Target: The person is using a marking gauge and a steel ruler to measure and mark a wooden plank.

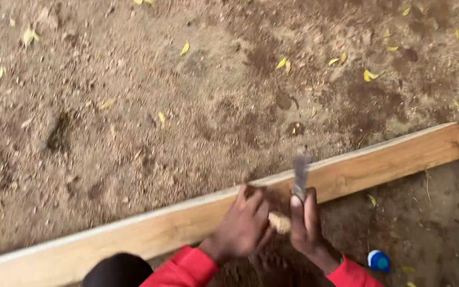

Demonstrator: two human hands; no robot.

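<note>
A long pale wooden plank point(389, 159) lies slantwise on the dirt, from the lower left to the right edge. My left hand point(243, 226) rests on the plank's near edge with its fingers curled around a small tan piece point(280, 222). Just to its right, my right hand point(306, 223) grips a flat grey blade point(300, 172). The blade points upward across the plank and is blurred by motion. Both of my sleeves are red.
Brown dirt ground point(150, 106) with scattered yellow leaves point(370, 75) spreads beyond the plank. A small blue and white cap point(379, 260) lies on the ground at the lower right. A dark rounded shape point(117, 271), perhaps my knee, sits at the bottom edge.
</note>
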